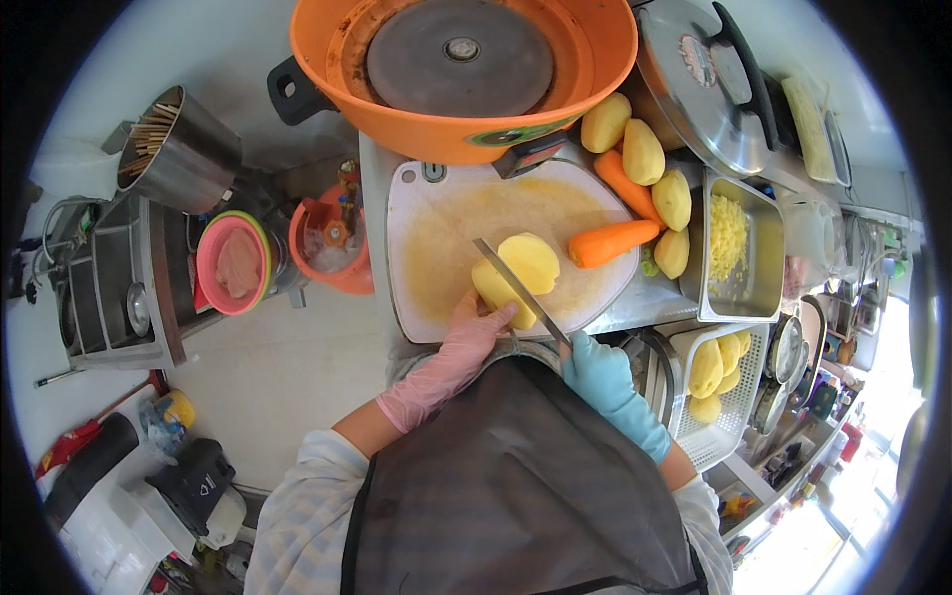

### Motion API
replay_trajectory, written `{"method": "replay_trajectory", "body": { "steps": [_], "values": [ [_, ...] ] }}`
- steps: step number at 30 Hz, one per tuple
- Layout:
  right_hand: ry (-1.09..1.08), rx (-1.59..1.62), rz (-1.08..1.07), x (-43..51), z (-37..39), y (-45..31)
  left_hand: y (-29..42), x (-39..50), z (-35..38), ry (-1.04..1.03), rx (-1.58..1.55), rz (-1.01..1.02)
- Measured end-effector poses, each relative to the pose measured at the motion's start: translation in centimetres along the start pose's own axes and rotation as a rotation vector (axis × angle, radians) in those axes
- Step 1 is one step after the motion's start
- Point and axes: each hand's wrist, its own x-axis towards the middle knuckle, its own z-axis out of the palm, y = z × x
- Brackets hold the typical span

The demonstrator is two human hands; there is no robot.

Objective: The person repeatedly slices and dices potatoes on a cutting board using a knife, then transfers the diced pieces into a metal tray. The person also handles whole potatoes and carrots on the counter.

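My left hand (480, 325), in a pink glove, grips a peeled potato piece (492, 288) near the front of a white cutting board (439, 223). In a blue glove, my right hand (599, 370) holds a knife (529, 299) by its handle, which the fingers hide. The blade runs slantwise over the board, between the held piece and another cut potato piece (532, 260) with its pale flat face upward. Whether the blade touches either piece I cannot tell. A peeled carrot (611, 244) lies on the board's right side, its tip over the edge.
Several peeled potatoes (643, 152) and another carrot (625, 186) lie right of the board. Beyond them stands a steel pan (760, 253) with diced yellow pieces (725, 230). A white perforated basket (732, 424) holds more potatoes. A large orange pot (416, 130) overhangs the board's far edge.
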Motion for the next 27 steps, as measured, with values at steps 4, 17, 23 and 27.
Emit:
{"method": "replay_trajectory", "body": {
  "steps": [4, 17, 23, 27],
  "values": [
    [-0.047, 0.022, 0.014, -1.0, -0.6, 0.2, 0.1, -0.1, 0.0, 0.000, 0.037, 0.002],
    [-0.101, 0.149, 0.046, 1.9, 4.6, 0.0, -1.1, 0.9, -0.8, 0.022, 0.173, -0.018],
    [-0.040, 0.188, 0.056, 3.0, 6.9, 0.4, -1.2, 1.2, -0.4, 0.034, 0.192, 0.107],
    [0.050, 0.220, 0.056, 1.4, 4.2, -0.1, -0.4, 0.4, -0.1, 0.045, 0.122, 0.016]
  ]
}}
